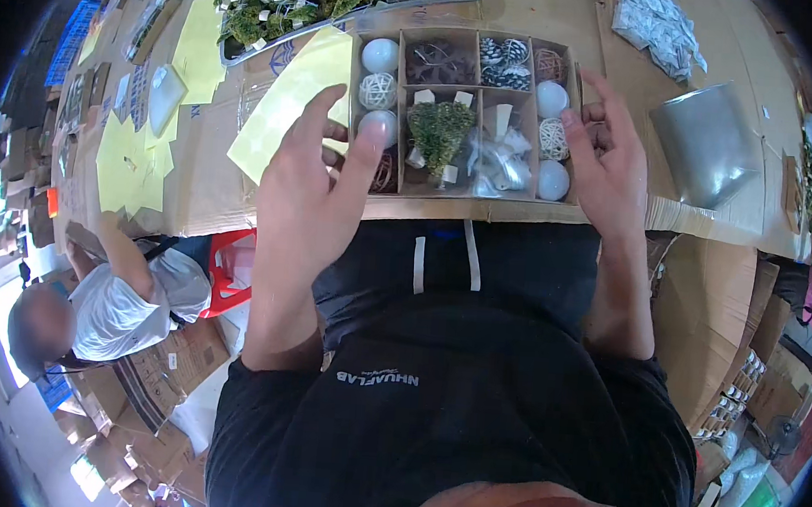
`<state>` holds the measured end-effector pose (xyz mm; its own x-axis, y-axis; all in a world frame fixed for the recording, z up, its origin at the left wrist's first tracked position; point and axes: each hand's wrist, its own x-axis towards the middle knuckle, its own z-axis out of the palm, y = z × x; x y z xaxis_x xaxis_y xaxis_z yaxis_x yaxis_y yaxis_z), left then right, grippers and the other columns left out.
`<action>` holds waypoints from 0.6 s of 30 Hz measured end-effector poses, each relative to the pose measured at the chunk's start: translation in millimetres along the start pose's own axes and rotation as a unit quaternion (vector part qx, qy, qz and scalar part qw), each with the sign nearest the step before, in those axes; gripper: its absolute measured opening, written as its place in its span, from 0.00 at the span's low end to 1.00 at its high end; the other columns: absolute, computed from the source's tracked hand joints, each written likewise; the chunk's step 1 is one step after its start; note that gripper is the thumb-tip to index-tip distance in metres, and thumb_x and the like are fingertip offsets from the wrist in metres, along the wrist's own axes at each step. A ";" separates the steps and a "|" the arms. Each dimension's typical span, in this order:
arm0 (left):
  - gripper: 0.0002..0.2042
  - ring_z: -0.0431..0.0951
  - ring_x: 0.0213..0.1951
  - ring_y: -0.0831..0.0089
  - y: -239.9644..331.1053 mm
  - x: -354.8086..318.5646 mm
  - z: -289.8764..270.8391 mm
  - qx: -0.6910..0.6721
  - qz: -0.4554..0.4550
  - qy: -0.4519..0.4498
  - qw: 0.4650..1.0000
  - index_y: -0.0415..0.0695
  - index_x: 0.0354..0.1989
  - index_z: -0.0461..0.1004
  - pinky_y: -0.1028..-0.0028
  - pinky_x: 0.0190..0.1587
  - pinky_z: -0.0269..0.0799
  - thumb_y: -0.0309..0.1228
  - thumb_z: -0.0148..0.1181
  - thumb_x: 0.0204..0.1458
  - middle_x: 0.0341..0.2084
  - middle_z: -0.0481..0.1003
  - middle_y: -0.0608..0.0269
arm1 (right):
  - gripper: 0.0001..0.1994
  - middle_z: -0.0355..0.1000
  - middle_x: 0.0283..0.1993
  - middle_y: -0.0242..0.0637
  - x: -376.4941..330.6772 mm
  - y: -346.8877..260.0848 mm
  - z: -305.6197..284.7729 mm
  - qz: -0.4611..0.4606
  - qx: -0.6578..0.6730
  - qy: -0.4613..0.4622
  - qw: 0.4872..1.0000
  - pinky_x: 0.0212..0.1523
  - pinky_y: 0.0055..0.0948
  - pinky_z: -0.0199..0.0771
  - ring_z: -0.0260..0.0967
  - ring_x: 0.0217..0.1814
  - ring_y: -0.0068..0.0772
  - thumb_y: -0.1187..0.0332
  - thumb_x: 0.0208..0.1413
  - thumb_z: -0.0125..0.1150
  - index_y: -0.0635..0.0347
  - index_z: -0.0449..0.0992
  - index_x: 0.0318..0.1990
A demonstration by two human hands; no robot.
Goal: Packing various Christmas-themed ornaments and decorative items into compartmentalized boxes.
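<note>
A divided cardboard box [470,207] lies at the table's near edge, between my hands. My left hand [311,190] grips its left side, thumb over a white ball [379,56] column and fingers outside the wall. At the right wall, my right hand [608,159] has its thumb on the rim and its fingers curled outside. Inside are a mossy green heart-shaped ornament [438,131] with white tags, white-tipped pinecones [506,63], dark brown dried pieces [440,63] and white wicker balls [377,91]. A clear plastic wrap with silvery white pieces [504,164] fills another compartment.
Behind the box stands a clear tray [353,7] of mossy green ornaments with white tags. Yellow paper sheets [279,113] lie to the left. A grey, shiny container [708,146] and a crumpled silvery bag [660,31] are on the right. A seated person [139,301] is at lower left.
</note>
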<state>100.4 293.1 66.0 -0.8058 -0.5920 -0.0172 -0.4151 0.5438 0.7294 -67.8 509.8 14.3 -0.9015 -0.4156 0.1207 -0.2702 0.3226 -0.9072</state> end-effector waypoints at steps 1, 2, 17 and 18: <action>0.25 0.80 0.28 0.65 -3.2 8.0 -0.1 -0.019 -0.016 -0.023 0.999 0.35 0.57 0.70 0.68 0.32 0.74 0.44 0.56 0.61 0.32 0.77 0.49 | 0.21 0.74 0.35 0.37 1.6 -1.7 -0.1 0.010 -0.017 -0.018 1.000 0.34 0.26 0.70 0.67 0.30 0.23 0.64 0.62 0.61 0.64 0.70 0.60; 0.25 0.80 0.28 0.65 -2.9 12.3 -2.1 -0.018 -0.016 -0.024 0.999 0.35 0.57 0.70 0.68 0.32 0.74 0.44 0.56 0.61 0.32 0.77 0.49 | 0.22 0.73 0.34 0.37 2.7 -2.4 -0.1 0.021 -0.034 -0.036 0.999 0.35 0.27 0.70 0.67 0.30 0.25 0.64 0.62 0.62 0.64 0.70 0.60; 0.25 0.80 0.31 0.65 -37.2 16.7 18.3 -0.027 -0.060 -0.110 0.992 0.31 0.57 0.65 0.68 0.34 0.74 0.45 0.49 0.66 0.35 0.77 0.44 | 0.31 0.71 0.56 0.57 5.2 -21.9 1.3 -0.017 -0.234 -0.088 0.968 0.59 0.42 0.68 0.69 0.60 0.57 0.53 0.61 0.59 0.65 0.64 0.65; 0.24 0.79 0.33 0.69 -50.3 18.0 22.3 -0.085 -0.050 -0.094 0.991 0.31 0.55 0.67 0.71 0.36 0.73 0.44 0.51 0.66 0.33 0.77 0.48 | 0.31 0.71 0.56 0.57 5.4 -22.2 3.5 -0.026 -0.228 -0.096 0.969 0.59 0.42 0.68 0.69 0.60 0.57 0.53 0.61 0.59 0.65 0.64 0.65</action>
<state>97.4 268.4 13.8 -0.8349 -0.5086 -0.2104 -0.4325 0.3698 0.8223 -65.5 497.4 33.6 -0.8149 -0.5778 0.0454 -0.4747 0.6205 -0.6241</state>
